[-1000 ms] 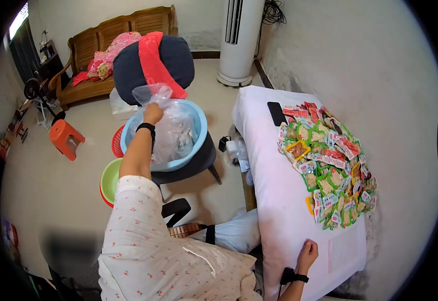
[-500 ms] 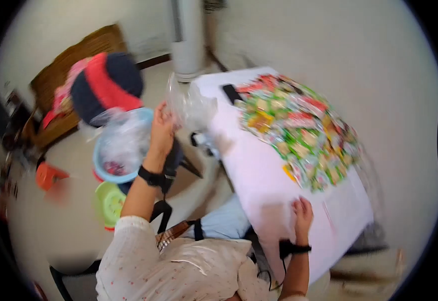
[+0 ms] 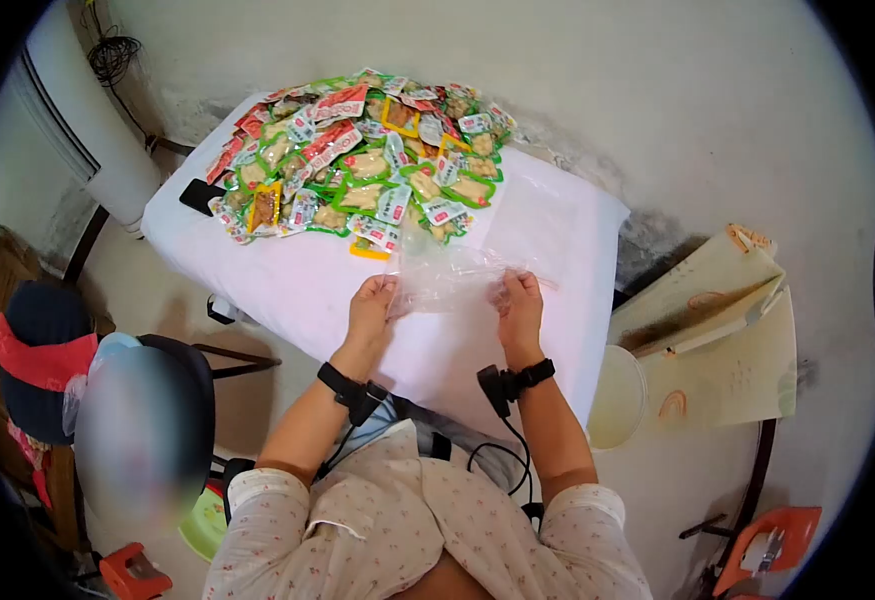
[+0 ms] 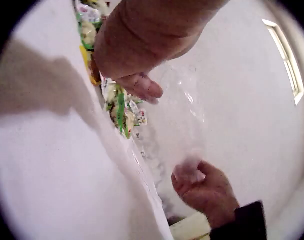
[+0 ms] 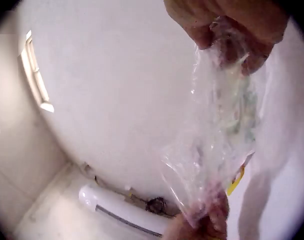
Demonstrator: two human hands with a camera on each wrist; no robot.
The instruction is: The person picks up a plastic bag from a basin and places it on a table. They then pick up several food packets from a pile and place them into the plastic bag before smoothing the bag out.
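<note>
A clear plastic bag (image 3: 447, 280) is stretched between both hands above the white-covered table (image 3: 437, 350). My left hand (image 3: 369, 308) pinches its left edge, while my right hand (image 3: 520, 308) pinches the opposite edge. In the right wrist view, the bag (image 5: 207, 140) hangs thin and wrinkled, with the packets showing through it. Just beyond the bag lies a wide pile of sealed snack packets (image 3: 362, 165), mostly green and red with a few yellow-edged ones.
A black phone (image 3: 200, 197) lies by the pile's left side. To the left stands a dark chair (image 3: 172, 365) with a red cloth (image 3: 47, 352) nearby. A pale bin (image 3: 617, 398) and a folded board (image 3: 707, 300) stand right of the table; a wall runs behind it.
My left hand has lifted the clear bag from the blue basin and brought it right, over the table. My right hand has taken hold of its other edge. The head view has swung right.
</note>
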